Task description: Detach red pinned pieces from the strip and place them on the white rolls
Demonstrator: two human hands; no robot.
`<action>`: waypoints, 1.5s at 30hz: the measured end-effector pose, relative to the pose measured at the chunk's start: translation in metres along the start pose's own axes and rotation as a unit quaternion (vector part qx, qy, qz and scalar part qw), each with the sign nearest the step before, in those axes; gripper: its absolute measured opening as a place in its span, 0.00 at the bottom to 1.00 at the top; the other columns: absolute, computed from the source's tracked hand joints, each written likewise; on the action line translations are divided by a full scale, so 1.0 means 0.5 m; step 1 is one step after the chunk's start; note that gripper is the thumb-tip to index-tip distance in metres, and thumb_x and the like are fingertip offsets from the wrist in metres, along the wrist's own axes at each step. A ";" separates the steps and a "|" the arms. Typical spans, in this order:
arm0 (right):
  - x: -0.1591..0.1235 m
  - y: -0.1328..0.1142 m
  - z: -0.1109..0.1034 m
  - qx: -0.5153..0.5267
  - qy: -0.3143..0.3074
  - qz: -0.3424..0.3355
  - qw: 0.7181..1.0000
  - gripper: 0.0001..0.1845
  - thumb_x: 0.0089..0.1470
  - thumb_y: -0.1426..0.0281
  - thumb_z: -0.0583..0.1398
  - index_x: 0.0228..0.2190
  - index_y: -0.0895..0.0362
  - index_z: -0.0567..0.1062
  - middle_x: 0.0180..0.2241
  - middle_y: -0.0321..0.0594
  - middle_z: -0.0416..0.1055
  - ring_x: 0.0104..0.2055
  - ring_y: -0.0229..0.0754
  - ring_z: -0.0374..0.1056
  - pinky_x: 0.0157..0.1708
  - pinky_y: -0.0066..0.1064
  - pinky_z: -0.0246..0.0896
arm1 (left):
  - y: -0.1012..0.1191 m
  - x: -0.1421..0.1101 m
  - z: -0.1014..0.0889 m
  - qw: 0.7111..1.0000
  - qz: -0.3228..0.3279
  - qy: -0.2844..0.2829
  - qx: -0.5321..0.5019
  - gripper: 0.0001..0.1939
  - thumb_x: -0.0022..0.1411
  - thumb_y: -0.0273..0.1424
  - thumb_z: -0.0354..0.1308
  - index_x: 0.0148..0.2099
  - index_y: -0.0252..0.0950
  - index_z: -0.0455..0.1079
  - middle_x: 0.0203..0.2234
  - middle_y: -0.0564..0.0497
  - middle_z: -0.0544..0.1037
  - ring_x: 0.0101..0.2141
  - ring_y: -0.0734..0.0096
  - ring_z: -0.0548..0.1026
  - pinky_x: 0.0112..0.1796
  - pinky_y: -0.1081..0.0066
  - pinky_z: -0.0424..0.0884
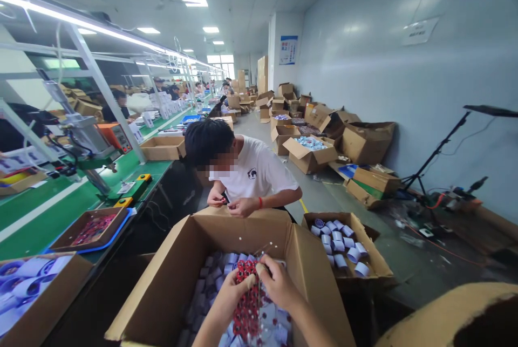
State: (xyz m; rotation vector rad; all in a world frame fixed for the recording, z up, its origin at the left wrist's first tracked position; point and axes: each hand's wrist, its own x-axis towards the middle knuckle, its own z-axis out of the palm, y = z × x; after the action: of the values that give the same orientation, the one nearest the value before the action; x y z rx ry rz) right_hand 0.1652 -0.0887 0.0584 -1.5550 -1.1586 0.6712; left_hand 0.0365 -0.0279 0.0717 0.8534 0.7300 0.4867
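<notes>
Both my hands are over a large open cardboard box (174, 260) in front of me. My left hand (232, 287) and my right hand (277, 282) are closed together on a strip of small red and black parts (246, 304) that hangs down into the box. Under the strip lie several white and blue paper rolls (218, 274). The fingertips of both hands pinch the top of the strip, close to each other.
A person in a white T-shirt (253, 174) sits just beyond the box, hands together. To the right stands an open box of white rolls (343, 244). A green workbench (48, 212) with trays and a machine runs along the left. More cartons line the right wall.
</notes>
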 end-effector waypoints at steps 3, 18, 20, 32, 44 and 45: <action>-0.002 0.000 -0.008 -0.003 -0.042 0.002 0.999 0.13 0.56 0.65 0.51 0.21 0.55 0.64 0.20 0.30 0.62 0.25 0.35 0.58 0.27 0.26 0.51 | 0.000 -0.005 -0.006 1.000 -0.008 -0.015 0.014 0.17 0.40 0.36 0.73 0.30 0.32 0.75 0.23 0.50 0.78 0.25 0.72 0.72 0.31 0.73 0.66; -0.001 0.006 0.022 -0.110 0.043 -0.074 0.990 0.15 0.56 0.68 0.51 0.18 0.55 0.63 0.19 0.34 0.66 0.23 0.36 0.60 0.26 0.28 0.47 | -0.006 0.013 -0.012 0.987 0.110 0.031 0.112 0.18 0.38 0.41 0.72 0.26 0.32 0.76 0.24 0.49 0.79 0.27 0.67 0.72 0.33 0.72 0.67; -0.001 0.003 0.022 -0.110 0.039 -0.077 0.990 0.15 0.55 0.68 0.51 0.18 0.55 0.62 0.19 0.34 0.65 0.24 0.36 0.60 0.26 0.28 0.47 | -0.008 0.012 -0.014 0.985 0.119 0.043 0.116 0.18 0.38 0.41 0.72 0.27 0.31 0.77 0.24 0.49 0.79 0.27 0.67 0.72 0.32 0.72 0.67; -0.016 -0.015 0.000 -0.011 -0.068 -0.031 0.997 0.11 0.56 0.66 0.52 0.24 0.54 0.68 0.22 0.33 0.67 0.26 0.36 0.60 0.26 0.26 0.51 | -0.015 0.001 -0.011 0.998 0.050 0.031 -0.019 0.24 0.34 0.41 0.74 0.34 0.34 0.78 0.29 0.46 0.81 0.35 0.58 0.77 0.43 0.65 0.69; -0.032 -0.031 -0.008 -0.104 -0.006 -0.085 0.991 0.12 0.53 0.70 0.48 0.19 0.54 0.54 0.20 0.32 0.57 0.25 0.34 0.53 0.27 0.28 0.44 | 0.007 -0.005 0.031 0.991 0.106 0.053 0.066 0.23 0.34 0.45 0.73 0.28 0.32 0.76 0.23 0.51 0.78 0.26 0.70 0.71 0.31 0.73 0.67; -0.034 -0.031 -0.011 -0.112 0.001 -0.094 0.989 0.12 0.53 0.71 0.48 0.20 0.54 0.54 0.20 0.32 0.58 0.25 0.35 0.53 0.27 0.28 0.44 | 0.008 -0.005 0.037 0.990 0.109 0.054 0.068 0.23 0.33 0.45 0.72 0.27 0.32 0.76 0.22 0.51 0.77 0.26 0.71 0.70 0.31 0.73 0.67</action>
State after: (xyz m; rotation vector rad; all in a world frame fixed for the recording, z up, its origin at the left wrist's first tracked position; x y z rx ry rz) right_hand 0.1585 -0.1064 0.0724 -1.6062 -1.3971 0.4256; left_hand 0.0480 -0.0363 0.0842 1.0477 0.7799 0.6872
